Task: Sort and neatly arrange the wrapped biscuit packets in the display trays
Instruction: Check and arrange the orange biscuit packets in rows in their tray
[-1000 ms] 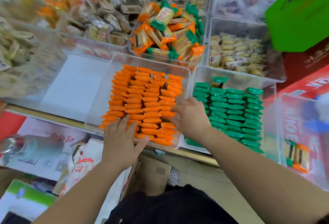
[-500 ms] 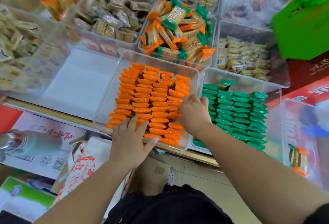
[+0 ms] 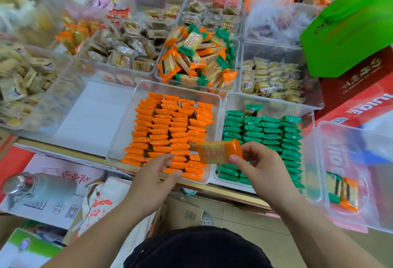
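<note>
The right hand (image 3: pixel 261 167) pinches an orange packet (image 3: pixel 219 152) by its right end, thumb on the near side and curled fingers behind. Most of the wrapper sticks out to the left, free and label up. I judge this end grip leaves the long body clear for slipping the packet into a row. The packet hangs in the air over the near right corner of the orange tray (image 3: pixel 119 140), close to where that tray meets the green tray (image 3: pixel 234 97), and rests on nothing.

The left hand (image 3: pixel 153 175) holds nothing. Its fingers are loosely spread, the fingertips (image 3: pixel 169 158) over the nearest packets at the tray's near edge and the thumb apart from them. It seems placed to steady or part the row so a gap opens for the held packet. Whether it actually touches the wrappers I cannot tell.

Inside the orange tray, the orange rows (image 3: pixel 170 127) stand on edge in several columns running far to near, packed tight so each packet props up its neighbour. The near right column looks looser and less even. The green rows (image 3: pixel 272 133) fill the tray on the right in the same manner.

Just beyond both trays, the mixed tray (image 3: pixel 197 59) holds orange and green packets heaped together, probably the unsorted stock. At the right edge of the scene, a clear tub (image 3: pixel 340 135) holds a couple more packets, well apart from the hands.
</note>
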`<state>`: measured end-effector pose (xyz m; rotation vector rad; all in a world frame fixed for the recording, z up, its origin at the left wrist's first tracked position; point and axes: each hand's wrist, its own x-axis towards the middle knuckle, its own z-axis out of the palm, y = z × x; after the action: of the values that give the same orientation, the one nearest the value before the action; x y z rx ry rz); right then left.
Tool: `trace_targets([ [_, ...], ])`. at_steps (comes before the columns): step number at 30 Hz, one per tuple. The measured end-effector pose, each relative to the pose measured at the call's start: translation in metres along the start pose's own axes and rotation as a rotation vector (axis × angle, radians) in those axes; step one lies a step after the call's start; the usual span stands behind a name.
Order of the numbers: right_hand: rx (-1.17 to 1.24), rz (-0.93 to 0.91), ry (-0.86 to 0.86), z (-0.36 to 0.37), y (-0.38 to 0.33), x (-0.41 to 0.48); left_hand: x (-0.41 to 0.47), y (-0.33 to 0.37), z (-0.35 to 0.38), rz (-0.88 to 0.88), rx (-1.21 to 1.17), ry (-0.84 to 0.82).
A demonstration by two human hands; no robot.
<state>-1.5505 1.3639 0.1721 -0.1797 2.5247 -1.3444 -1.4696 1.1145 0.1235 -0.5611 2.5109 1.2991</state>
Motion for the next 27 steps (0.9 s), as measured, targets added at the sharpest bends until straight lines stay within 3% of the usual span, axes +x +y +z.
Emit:
trace_targets([
  [3,0.337,0.1,-0.103,-0.003,-0.002,-0.032,-0.027,0.032,0.006,-0.096,-0.355,-0.059],
  [6,0.479,0.158,-0.124,0.0,0.002,-0.047,-0.043,0.053,0.012,-0.128,-0.541,0.009],
  [10,0.606,0.168,-0.091,-0.004,0.001,-0.051,-0.049,0.067,0.007,-0.117,-0.631,0.09],
  [17,0.85,0.235,-0.109,-0.019,0.012,-0.047,-0.058,0.084,0.0,-0.088,-0.749,0.051],
  [23,1.326,0.458,-0.425,-0.023,0.017,-0.047,-0.068,0.097,-0.006,-0.055,-0.847,-0.132],
  [27,1.36,0.42,-0.474,-0.023,0.022,-0.046,-0.07,0.097,-0.009,-0.054,-0.831,-0.12],
])
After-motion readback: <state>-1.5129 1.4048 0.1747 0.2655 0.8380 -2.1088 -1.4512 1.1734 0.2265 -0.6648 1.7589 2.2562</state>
